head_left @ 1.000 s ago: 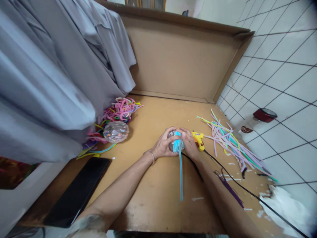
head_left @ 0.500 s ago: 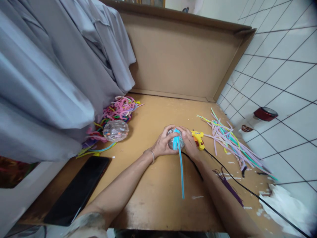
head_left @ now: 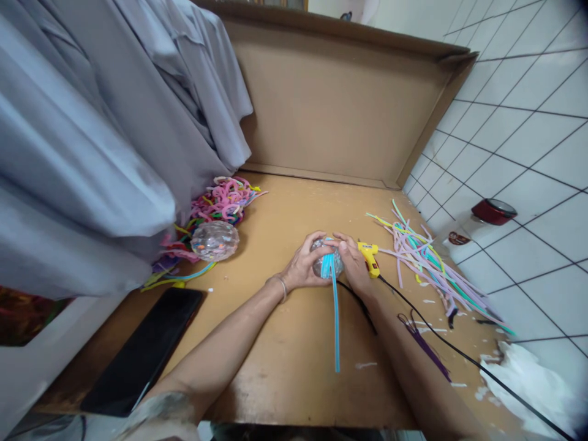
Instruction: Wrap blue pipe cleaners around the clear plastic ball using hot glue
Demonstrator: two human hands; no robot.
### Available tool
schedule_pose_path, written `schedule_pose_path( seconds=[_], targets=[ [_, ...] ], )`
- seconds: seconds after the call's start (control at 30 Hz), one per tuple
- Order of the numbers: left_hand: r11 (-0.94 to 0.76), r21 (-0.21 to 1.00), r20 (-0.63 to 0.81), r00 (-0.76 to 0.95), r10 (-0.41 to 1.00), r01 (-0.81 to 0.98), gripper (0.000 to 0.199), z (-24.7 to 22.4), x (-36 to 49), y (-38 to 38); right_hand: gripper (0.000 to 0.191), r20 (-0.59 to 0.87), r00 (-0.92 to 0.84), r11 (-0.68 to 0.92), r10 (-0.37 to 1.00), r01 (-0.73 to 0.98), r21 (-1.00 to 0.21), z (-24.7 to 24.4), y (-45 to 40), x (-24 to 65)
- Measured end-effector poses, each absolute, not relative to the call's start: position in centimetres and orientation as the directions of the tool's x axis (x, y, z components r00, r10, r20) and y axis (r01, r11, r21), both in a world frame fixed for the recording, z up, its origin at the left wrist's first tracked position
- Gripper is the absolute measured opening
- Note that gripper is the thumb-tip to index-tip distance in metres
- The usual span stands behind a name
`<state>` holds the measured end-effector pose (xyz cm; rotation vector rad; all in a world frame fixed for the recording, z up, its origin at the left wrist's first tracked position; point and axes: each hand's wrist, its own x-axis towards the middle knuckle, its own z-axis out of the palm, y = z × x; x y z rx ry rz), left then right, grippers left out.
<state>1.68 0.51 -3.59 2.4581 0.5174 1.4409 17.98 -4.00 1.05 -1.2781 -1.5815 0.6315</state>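
Note:
A clear round ball (head_left: 339,264) sits between both my hands over the middle of the table. Bright blue fuzzy pipe cleaners (head_left: 326,267) lie side by side across its near face, and a long loose blue length (head_left: 337,324) hangs from them toward the table's front edge. My left hand (head_left: 301,264) wraps the ball from the left, its thumb laid over the blue strips. On the right side, my right hand (head_left: 356,266) curls against the ball with its fingers at the top of the strips. Just beyond that hand lies a yellow glue gun (head_left: 369,254), its handle partly covered.
Loose pipe cleaners (head_left: 425,257) spread at right near a red-lidded jar (head_left: 489,217). A black cord (head_left: 459,349) crosses past purple strands (head_left: 427,346) and white tissue (head_left: 528,386). Leftward are another clear ball (head_left: 215,241), tangled pipe cleaners (head_left: 229,199) and a black phone (head_left: 144,352). Cardboard (head_left: 331,104) stands behind.
My right hand's fingers have shifted a little at the top of the ball. The hanging blue length has swung slightly left. My left hand keeps its hold.

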Motion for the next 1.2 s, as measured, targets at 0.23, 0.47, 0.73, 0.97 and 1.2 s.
schedule_pose_path(
  seconds=[0.23, 0.47, 0.73, 0.97, 1.2],
  targets=[
    [-0.915, 0.363, 0.795, 0.454, 0.402, 0.175, 0.071, -3.5, 1.6, 0.4, 0.067, 0.347, 0.055, 0.291, 0.936, 0.433, -0.853, 0.7, -3.9, 18.0],
    [-0.927, 0.343, 0.800, 0.470, 0.373, 0.152, 0.067, -3.3, 1.6, 0.2, 0.066, 0.319, 0.097, 0.257, 0.943, 0.397, -0.881, -0.1, -3.4, 18.2],
    [-0.924, 0.335, 0.785, 0.487, 0.383, 0.187, 0.070, -3.5, 1.5, 0.3, 0.063, 0.324, 0.083, 0.280, 0.943, 0.332, -0.901, 0.9, -3.7, 18.2],
    [-0.930, 0.324, 0.783, 0.502, 0.368, 0.176, 0.068, -3.5, 1.5, 0.3, 0.059, 0.353, 0.111, 0.309, 0.929, 0.291, -0.905, 1.0, -3.9, 18.1],
    [-0.935, 0.320, 0.793, 0.497, 0.352, 0.153, 0.069, -3.2, 1.5, 0.2, 0.065, 0.318, 0.102, 0.263, 0.942, 0.360, -0.895, 0.1, -3.5, 18.3]
  ],
)
